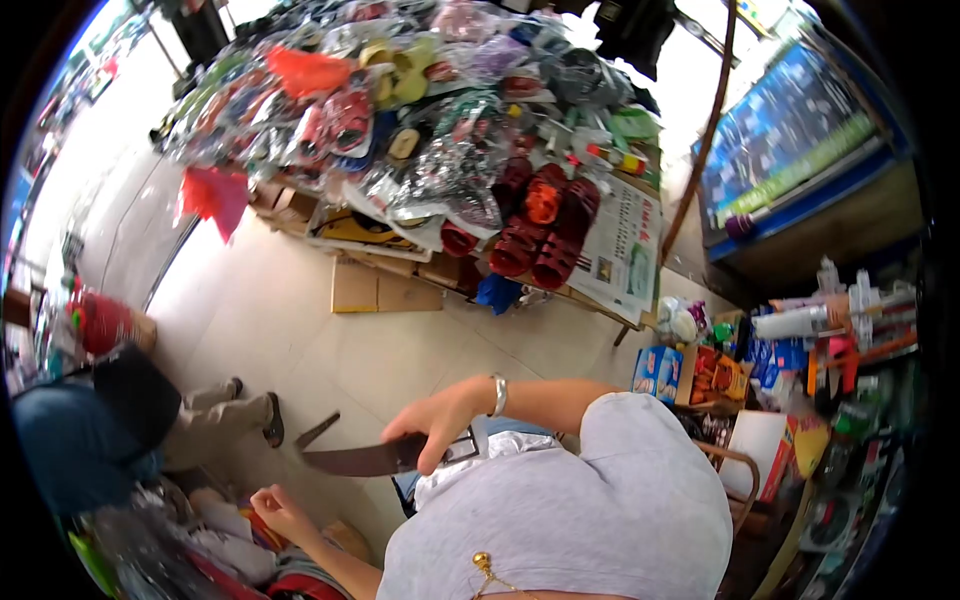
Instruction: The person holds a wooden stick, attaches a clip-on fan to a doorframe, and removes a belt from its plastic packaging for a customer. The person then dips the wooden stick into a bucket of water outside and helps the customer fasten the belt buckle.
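Observation:
My right hand (440, 420), with a silver bracelet at the wrist, is wrapped round a dark brown belt (365, 460) near its metal buckle (463, 448). The strap stretches out to the left of the hand, and its far end bends upward. Lower down, my left hand (284, 512) is apart from the belt, its fingers loosely curled, with nothing visible in them. Near it lie bagged goods and cloth, too blurred to name.
A stall table piled with plastic-wrapped shoes (440, 130) stands ahead; dark red sandals (565, 230) lie on newspaper (620, 245) at its edge. A person in blue (80, 440) is at the left. Crowded shelves (840, 400) and a blue-framed display case (790, 140) stand at right.

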### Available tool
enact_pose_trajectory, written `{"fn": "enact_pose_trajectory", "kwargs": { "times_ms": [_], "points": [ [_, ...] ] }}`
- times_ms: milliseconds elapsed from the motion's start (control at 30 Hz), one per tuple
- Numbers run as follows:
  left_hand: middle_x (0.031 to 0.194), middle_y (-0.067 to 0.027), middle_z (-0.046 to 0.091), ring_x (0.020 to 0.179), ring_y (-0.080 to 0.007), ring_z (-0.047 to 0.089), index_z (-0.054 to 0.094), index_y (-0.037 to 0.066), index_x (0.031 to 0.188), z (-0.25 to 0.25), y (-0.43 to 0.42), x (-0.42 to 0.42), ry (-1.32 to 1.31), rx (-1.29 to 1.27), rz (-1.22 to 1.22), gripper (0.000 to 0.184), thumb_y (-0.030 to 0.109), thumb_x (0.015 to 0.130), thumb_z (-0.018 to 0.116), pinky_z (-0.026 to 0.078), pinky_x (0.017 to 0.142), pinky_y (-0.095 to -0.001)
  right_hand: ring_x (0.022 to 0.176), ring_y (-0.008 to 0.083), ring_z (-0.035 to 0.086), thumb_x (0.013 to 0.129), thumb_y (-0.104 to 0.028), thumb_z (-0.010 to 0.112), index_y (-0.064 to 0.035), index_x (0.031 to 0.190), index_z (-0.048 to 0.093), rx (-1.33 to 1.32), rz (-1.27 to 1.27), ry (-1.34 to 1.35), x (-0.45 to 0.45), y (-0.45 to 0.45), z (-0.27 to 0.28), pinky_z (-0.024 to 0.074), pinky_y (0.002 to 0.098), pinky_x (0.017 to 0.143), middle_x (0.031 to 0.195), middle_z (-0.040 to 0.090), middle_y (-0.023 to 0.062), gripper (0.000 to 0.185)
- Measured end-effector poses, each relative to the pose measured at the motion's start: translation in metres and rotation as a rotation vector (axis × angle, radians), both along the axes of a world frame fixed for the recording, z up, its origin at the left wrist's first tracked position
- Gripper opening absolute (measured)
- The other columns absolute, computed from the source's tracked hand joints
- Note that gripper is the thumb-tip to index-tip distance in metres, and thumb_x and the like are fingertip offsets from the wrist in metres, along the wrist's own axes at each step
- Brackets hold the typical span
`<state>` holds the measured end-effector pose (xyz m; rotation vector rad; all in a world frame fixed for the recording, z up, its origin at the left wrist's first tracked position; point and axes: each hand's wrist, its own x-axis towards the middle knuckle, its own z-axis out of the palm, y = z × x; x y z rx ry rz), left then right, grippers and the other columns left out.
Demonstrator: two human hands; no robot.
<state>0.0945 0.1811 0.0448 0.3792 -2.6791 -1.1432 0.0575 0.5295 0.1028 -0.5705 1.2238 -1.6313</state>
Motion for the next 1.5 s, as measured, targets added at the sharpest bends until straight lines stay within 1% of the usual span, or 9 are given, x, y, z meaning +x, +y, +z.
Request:
{"fn": "enact_pose_trajectory", "kwargs": {
  "times_ms": [67,167,267,367,433,600,733,933,1500],
  "points": [
    [0.099,-0.0131,0.048,0.096,-0.0251,0.046,0.045,0.000,0.098,0.057,0.101,-0.013,0.387,0.285,-0.424,0.053,0.051,0.081,0.044,0.032,0.087,-0.0353,0.066,0.0088,0.048,0.066,-0.016,0.066,-0.0002,0.091,0.051,0.112,0.027,0.421,0.003,-0.007,-0.004,0.0407,0.0237,0.057,0.073,0.051,0.0011,0.033],
    [0.093,-0.0106,0.051,0.088,-0.0195,0.050,0.045,-0.001,0.097,0.043,0.148,-0.010,-0.152,0.579,-0.801,0.074,0.059,0.058,0.066,0.039,0.079,-0.0315,0.066,0.0084,0.049,0.067,-0.016,0.065,-0.0014,0.089,0.051,-0.056,-0.110,0.146,0.018,-0.003,-0.009,0.0404,0.0231,0.057,0.073,0.052,0.0011,0.030],
    [0.070,-0.0028,0.051,0.064,-0.0129,0.049,0.048,0.003,0.085,0.036,0.185,-0.012,-0.255,0.532,-0.926,0.041,0.009,0.054,0.074,0.041,0.058,-0.0261,0.068,0.0079,0.049,0.070,-0.016,0.063,-0.0025,0.092,0.052,-0.202,-0.218,0.014,0.030,0.033,-0.004,0.0405,0.0227,0.058,0.075,0.054,0.0012,0.028],
    [0.067,-0.0024,0.049,0.062,-0.0109,0.046,0.048,0.003,0.081,0.027,0.215,-0.024,-0.119,0.390,-1.061,0.030,0.002,0.058,0.067,0.038,0.055,-0.0250,0.070,0.0084,0.051,0.073,-0.016,0.061,-0.0029,0.097,0.052,0.006,-0.389,0.034,0.041,0.102,-0.008,0.0421,0.0229,0.061,0.078,0.055,0.0009,0.029],
    [0.065,-0.0026,0.048,0.060,-0.0094,0.044,0.048,0.003,0.078,0.018,0.233,-0.027,-0.123,0.530,-0.996,0.020,-0.002,0.061,0.059,0.036,0.053,-0.0230,0.077,0.0091,0.052,0.077,-0.013,0.057,-0.0047,0.101,0.050,0.159,-1.356,0.272,0.052,0.172,-0.039,0.0451,0.0258,0.067,0.084,0.053,0.0010,0.026],
    [0.066,-0.0016,0.047,0.061,-0.0094,0.044,0.047,0.001,0.079,0.018,0.285,-0.020,-0.135,0.592,-0.767,0.014,0.003,0.067,0.054,0.035,0.055,-0.0207,0.097,0.0225,0.043,0.067,-0.014,0.065,0.0005,0.115,0.038,1.055,-2.216,0.921,0.084,0.430,-0.080,0.0377,0.0348,0.083,0.100,0.044,0.0135,0.057],
    [0.064,-0.0029,0.044,0.064,-0.0108,0.044,0.046,0.001,0.089,-0.020,0.313,-0.001,-0.036,0.577,-0.509,0.020,0.018,0.078,0.047,0.040,0.059,-0.0254,0.111,0.0327,0.039,0.060,-0.028,0.073,0.0050,0.120,0.033,1.465,-2.217,0.959,0.079,0.561,-0.071,0.0308,0.0398,0.093,0.119,0.040,0.0220,0.079],
    [0.059,-0.0022,0.034,0.054,-0.0134,0.034,0.044,-0.001,0.092,0.004,0.382,0.015,-0.089,0.784,-0.417,0.017,0.008,0.078,0.040,0.038,0.057,-0.0277,0.080,0.0352,0.052,0.072,-0.011,0.056,-0.0056,0.094,0.044,1.340,-2.109,0.828,0.063,0.602,-0.107,0.0432,0.0420,0.069,0.084,0.055,0.0163,0.026],
    [0.060,-0.0033,0.039,0.058,-0.0155,0.043,0.044,0.001,0.089,0.017,0.451,-0.003,-0.166,0.747,-0.554,0.014,-0.001,0.075,0.045,0.041,0.058,-0.0286,0.084,0.0285,0.053,0.074,-0.013,0.057,-0.0127,0.092,0.048,1.569,-1.731,0.592,0.159,0.588,-0.197,0.0405,0.0393,0.075,0.086,0.055,0.0078,0.019]
  ]
}}
